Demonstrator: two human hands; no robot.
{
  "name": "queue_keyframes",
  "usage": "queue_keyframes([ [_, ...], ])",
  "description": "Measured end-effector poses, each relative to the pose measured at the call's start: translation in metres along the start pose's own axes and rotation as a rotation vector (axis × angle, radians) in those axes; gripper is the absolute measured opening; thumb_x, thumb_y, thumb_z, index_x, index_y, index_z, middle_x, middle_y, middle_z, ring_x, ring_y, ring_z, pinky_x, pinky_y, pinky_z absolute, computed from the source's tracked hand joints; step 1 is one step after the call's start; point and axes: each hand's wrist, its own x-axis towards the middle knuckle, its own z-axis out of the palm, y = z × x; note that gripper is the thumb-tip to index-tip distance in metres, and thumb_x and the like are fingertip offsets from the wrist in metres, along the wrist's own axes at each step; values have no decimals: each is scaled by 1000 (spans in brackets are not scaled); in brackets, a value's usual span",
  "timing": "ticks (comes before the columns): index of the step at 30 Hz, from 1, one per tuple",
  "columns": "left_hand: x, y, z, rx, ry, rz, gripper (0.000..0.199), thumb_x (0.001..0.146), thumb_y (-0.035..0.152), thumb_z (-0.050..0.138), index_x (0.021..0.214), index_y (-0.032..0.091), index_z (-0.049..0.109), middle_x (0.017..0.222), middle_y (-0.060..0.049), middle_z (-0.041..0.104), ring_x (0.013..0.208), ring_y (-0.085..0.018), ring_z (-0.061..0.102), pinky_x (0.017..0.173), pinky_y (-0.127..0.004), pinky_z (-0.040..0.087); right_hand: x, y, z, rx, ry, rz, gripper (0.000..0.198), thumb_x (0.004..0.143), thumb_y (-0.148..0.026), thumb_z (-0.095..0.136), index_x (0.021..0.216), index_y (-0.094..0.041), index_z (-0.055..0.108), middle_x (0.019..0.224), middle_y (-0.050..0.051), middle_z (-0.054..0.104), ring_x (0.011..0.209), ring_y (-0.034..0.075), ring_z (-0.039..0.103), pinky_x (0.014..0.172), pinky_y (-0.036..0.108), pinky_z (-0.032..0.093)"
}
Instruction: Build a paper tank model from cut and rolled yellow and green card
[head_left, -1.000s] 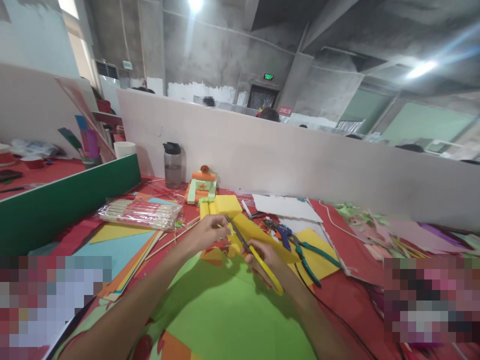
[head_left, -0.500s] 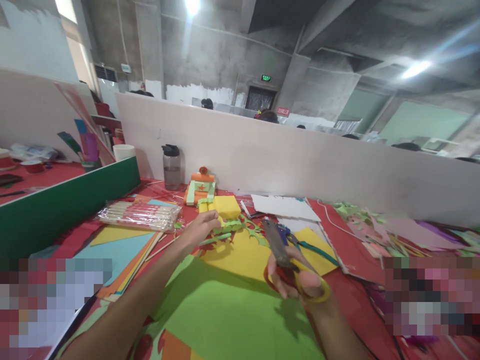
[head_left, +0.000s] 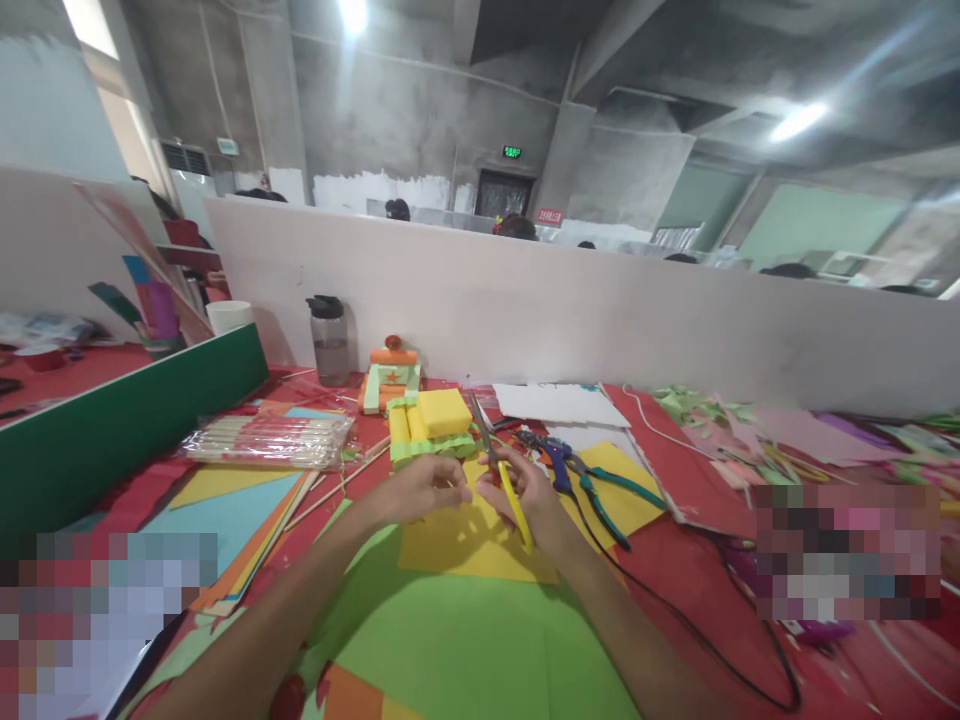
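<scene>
My right hand (head_left: 529,492) grips a pair of scissors (head_left: 514,505) by the yellow handle, the blades pointing up and away from me. Close beside it, my left hand (head_left: 431,487) has its fingers curled in; anything between the fingertips is too small to make out. Both hands hover over a yellow paper sheet (head_left: 457,555), which overlaps a large green sheet (head_left: 465,640) nearer me. Just beyond them stands a yellow paper model (head_left: 444,412) with light-green strips along its base. An orange and pale-green paper model (head_left: 392,378) is behind it.
A blue glue gun (head_left: 559,465) and teal-handled pliers (head_left: 622,482) lie right of my hands, with a black cable trailing forward. Wrapped sticks (head_left: 266,440) and coloured paper (head_left: 225,510) lie left. A water bottle (head_left: 328,342) stands by the white partition (head_left: 570,310). Paper scraps (head_left: 697,410) fill the far right.
My right hand with the scissors has moved left and away from me, and the scissors have turned. My left hand has drawn back from the yellow model toward it. The view has shifted slightly.
</scene>
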Motion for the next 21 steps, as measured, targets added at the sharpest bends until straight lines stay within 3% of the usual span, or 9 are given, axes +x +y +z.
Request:
queue_keyframes([
  [10, 3, 0, 4, -37, 118, 58, 36, 86, 53, 62, 85, 17, 59, 75, -1, 61, 69, -14, 57, 66, -24, 44, 6, 15, -3, -23, 39, -9, 37, 75, -30, 77, 106, -22, 58, 81, -4, 62, 40, 4, 41, 35, 17, 35],
  [17, 4, 2, 16, -7, 133, 21, 40, 80, 55, 67, 84, 17, 56, 71, 2, 57, 62, -13, 56, 53, -21, 37, 5, 9, 1, 44, 87, -21, 38, 76, -29, 75, 107, -22, 55, 82, -4, 62, 37, 3, 43, 35, 17, 36],
  [21, 6, -1, 18, -19, 160, 8, 34, 82, 50, 65, 83, 17, 57, 73, 1, 59, 65, -13, 59, 56, -22, 40, 4, 9, 2, 49, 97, -1, 39, 75, -30, 76, 107, -22, 56, 82, -4, 61, 37, 2, 44, 35, 17, 35],
])
